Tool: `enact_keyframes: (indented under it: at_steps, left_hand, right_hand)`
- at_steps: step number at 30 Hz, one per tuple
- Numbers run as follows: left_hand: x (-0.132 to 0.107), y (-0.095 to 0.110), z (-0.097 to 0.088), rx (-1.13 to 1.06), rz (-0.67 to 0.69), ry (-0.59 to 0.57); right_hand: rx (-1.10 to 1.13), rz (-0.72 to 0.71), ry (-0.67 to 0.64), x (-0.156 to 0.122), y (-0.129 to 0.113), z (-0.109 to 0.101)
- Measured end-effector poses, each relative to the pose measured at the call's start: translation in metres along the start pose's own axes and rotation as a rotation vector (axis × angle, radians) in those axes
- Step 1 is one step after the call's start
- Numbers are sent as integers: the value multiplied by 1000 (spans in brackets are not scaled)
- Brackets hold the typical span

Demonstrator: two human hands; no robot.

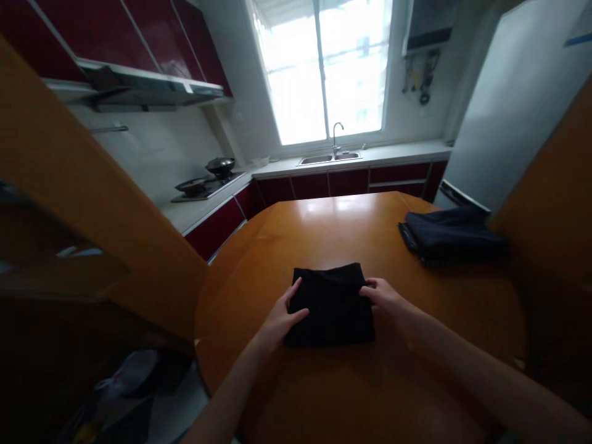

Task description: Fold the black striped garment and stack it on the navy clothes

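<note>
A folded black cloth [332,305] lies flat on the round wooden table [351,234], near its front. My left hand [280,317] grips the cloth's left edge, thumb on top and fingers curled under. At the cloth's upper right corner my right hand [382,296] pinches the edge with its fingers closed on the fabric. Both forearms reach in from the bottom of the view.
A second folded dark garment [448,237] lies at the table's right side. Behind the table runs a counter with a sink [329,158], a stove with pans [208,179] at left, and a white fridge [513,105] at right. A bag [124,388] lies on the floor at lower left.
</note>
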State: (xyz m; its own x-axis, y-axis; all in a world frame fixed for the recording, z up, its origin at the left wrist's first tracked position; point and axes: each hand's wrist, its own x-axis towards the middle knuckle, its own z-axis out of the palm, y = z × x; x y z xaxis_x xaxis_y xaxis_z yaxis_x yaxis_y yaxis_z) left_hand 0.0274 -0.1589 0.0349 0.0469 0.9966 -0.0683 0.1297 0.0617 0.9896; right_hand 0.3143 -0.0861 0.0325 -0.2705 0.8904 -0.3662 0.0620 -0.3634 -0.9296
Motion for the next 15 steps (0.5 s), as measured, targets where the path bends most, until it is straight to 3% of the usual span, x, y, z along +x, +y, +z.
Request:
enact_keyframes:
  at_steps: [4,8,15]
  left_hand:
    - [38,31,55,-81,29,-73]
    - [95,73,120,-193,82,-178]
    - [209,149,250,-253,194,-220]
  right_hand:
    - [51,-73,99,-23,-31,-65]
    - [68,-131,269,-35,-70,-139]
    - [11,-218,586,-11,-146,-279]
